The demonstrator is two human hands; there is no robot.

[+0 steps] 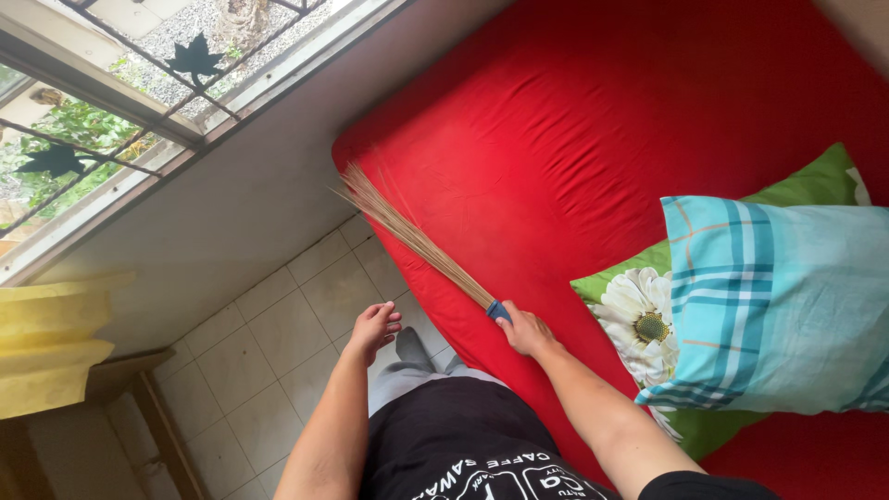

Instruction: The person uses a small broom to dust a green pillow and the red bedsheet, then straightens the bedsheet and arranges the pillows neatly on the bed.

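A stick broom [417, 243], made of thin straw-coloured ribs bound at a blue collar, is held in the right hand [524, 331], whose fingers are closed around the bound end just below that collar. The bundle lies slanting across the near left edge of the bed, its splayed tips resting on the red sheet [574, 120] close to the mattress corner, towards the far left. The left hand [374, 327] hangs free over the tiled floor [269, 343], fingers loosely curled and holding nothing, just apart from the mattress side. The broom is judged to be light and springy: the ribs are stiff enough to flick dust yet bend and fan out at the tips, so a heavy press would likely splay or snap them. The bound end is taken to be the only firm place for a grip, since further along the ribs would slide apart under the fingers. The sheet looks soft and slightly creased, and is likely to drag or ruck under the tips. To the right, a checked blue pillow [787, 296] is stacked on a green flowered pillow [648, 315], well apart from the tips. A barred window [120, 102] is seen at the far left, with yellow cloth [46, 343] at the near left
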